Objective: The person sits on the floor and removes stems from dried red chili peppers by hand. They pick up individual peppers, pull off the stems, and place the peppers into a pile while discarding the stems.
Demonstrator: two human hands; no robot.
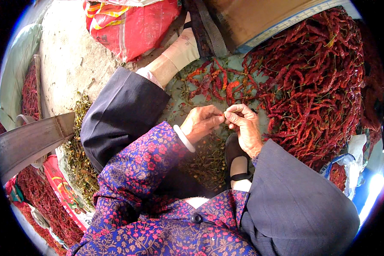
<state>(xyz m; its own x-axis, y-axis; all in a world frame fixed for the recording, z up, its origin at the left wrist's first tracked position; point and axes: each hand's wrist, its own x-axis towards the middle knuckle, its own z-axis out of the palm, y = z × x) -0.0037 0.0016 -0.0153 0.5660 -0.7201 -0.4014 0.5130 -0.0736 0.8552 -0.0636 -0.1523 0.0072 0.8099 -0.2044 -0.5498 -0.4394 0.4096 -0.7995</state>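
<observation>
My left hand [202, 122], with a white bangle [184, 138] at its wrist, is closed in a pinch. Fingertip to fingertip with it, my right hand [245, 130] pinches too. Whatever lies between them is too small to make out. Just beyond the hands, loose dried red chillies [219, 83] are scattered over a pale sheet [175, 91]. A large heap of dried red chillies [315, 81] rises to the right of my right hand. Below the hands, between my legs, lies a litter of dry greenish-brown stems [207, 160].
A red plastic sack [134, 32] stands at the far left, near my outstretched foot. A brown board or carton [260, 19] borders the heap. More stems [79, 153] lie left of my leg, near a curved grey strip [34, 143]. Chilli-filled sacks [42, 196] line the left.
</observation>
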